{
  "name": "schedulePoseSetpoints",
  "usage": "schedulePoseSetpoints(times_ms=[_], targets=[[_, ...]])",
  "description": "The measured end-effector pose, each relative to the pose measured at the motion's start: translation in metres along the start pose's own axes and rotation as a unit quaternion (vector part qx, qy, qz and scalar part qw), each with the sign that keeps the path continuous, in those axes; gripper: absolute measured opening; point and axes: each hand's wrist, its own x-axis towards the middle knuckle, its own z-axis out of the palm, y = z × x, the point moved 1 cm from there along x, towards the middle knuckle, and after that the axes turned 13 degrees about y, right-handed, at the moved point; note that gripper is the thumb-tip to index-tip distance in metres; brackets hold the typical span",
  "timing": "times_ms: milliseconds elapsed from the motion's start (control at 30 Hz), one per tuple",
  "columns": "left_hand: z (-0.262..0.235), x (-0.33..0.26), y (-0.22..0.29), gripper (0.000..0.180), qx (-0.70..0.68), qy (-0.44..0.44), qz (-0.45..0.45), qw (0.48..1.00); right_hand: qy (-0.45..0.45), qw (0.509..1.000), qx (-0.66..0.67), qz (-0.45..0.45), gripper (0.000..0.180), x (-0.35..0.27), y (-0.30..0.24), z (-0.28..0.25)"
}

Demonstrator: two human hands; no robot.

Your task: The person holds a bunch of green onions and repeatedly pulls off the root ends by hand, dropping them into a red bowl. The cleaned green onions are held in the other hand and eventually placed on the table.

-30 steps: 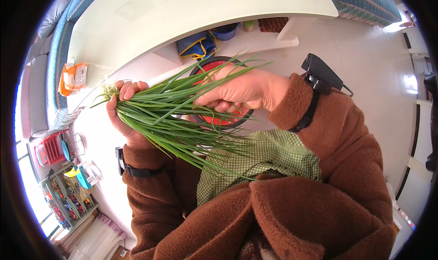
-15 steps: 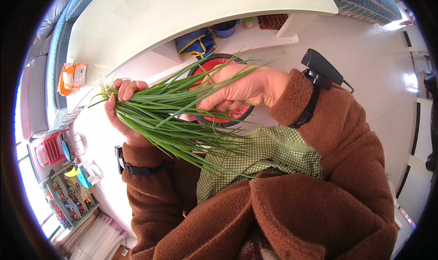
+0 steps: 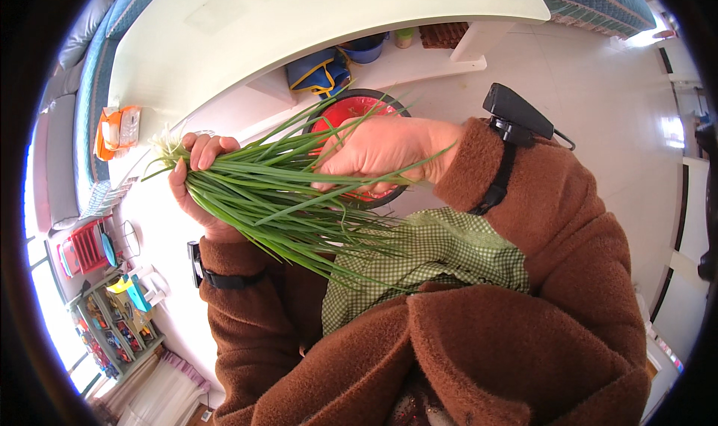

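1. Orange packet (image 3: pixel 116 129): lies on the pale table (image 3: pixel 224 29), well left of the bunch of green chives (image 3: pixel 277 198).
2. Left hand (image 3: pixel 196 187): fingers curled tight around the bunch near its whitish root end; the roots stick out just past the fist.
3. Bunch of green chives: held in the air above the lap, leaves fanning rightward and down over the green checked cloth (image 3: pixel 434 254).
4. Right hand (image 3: pixel 381 153): fingers narrowed, seemingly pinching a few blades partway along the bunch; the grip itself is hidden.
5. Red basin (image 3: pixel 351 112): on the floor behind the bunch. Sorting looks underway, most of the bunch still gathered.
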Motion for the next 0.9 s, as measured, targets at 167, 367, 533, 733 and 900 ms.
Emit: schedulePoseSetpoints(times_ms=[167, 367, 533, 733, 900], targets=[[0.001, 0.000, -0.001, 0.023, 0.016, -0.005, 0.015, 1.000, -0.076, 0.989, 0.115, -0.052, 0.013, 0.008, 0.009, 0.007], [0.003, -0.001, -0.001, 0.023, 0.029, -0.008, 0.025, 0.999, -0.017, 0.994, 0.093, -0.051, 0.011, 0.012, 0.007, 0.000], [0.003, 0.000, -0.001, 0.021, 0.028, -0.004, 0.036, 0.999, -0.006, 0.983, 0.168, -0.079, 0.006, 0.002, 0.005, -0.001], [0.004, 0.003, 0.006, 0.020, -0.051, -0.035, 0.013, 0.998, 0.057, 0.979, 0.173, -0.087, 0.014, 0.005, 0.003, -0.002], [0.001, 0.002, 0.018, 0.019, -0.039, -0.011, 0.075, 0.996, 0.032, 0.973, 0.203, -0.107, 0.017, -0.001, 0.001, -0.009]])
